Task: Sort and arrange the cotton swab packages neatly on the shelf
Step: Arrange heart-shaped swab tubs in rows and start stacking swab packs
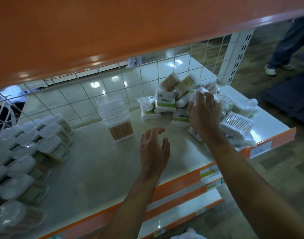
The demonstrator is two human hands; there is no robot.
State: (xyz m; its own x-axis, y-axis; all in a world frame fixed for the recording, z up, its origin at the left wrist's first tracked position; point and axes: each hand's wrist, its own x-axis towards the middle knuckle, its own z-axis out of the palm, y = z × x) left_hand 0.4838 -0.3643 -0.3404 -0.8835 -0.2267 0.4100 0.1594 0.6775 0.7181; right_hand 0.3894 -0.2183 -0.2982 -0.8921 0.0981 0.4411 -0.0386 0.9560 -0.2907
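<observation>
— Where have the cotton swab packages ended up?

— Most are soft bags in a loose heap (165,104) at the right end of the shelf (89,169). They are tumbled over each other. Some show green-and-white labels, others are turned so the sticks show through. The heap runs from the wire grid back (113,94) almost to the orange front edge.

— And the 2 hands?

— The right hand (205,114) is down on the heap with its fingers spread over the top bags. That spot is blurred, so I cannot tell whether it has got hold of one. The left hand (153,149) hangs just above bare shelf, near the heap's left side. Its fingers are apart and loosely bent, and it holds nothing.

— Is anything standing in order?

— Toward the back, near the middle, a stack of clear square boxes (116,118) stands upright, apart from the heap. Wooden sticks show in the lowest one. At the left end, round tubs (53,140) with white lids sit packed close in rows, though they are smeared in this view.

— What else is around?

— An orange upper shelf (113,31) juts out overhead. A white slotted post (234,54) stands at the back right corner. Price tags (209,171) are stuck on the front edge, and 2 more orange-edged shelves lie below. Beyond the post, another person's legs (286,45) stand on the floor in dark trousers and pale shoes.
</observation>
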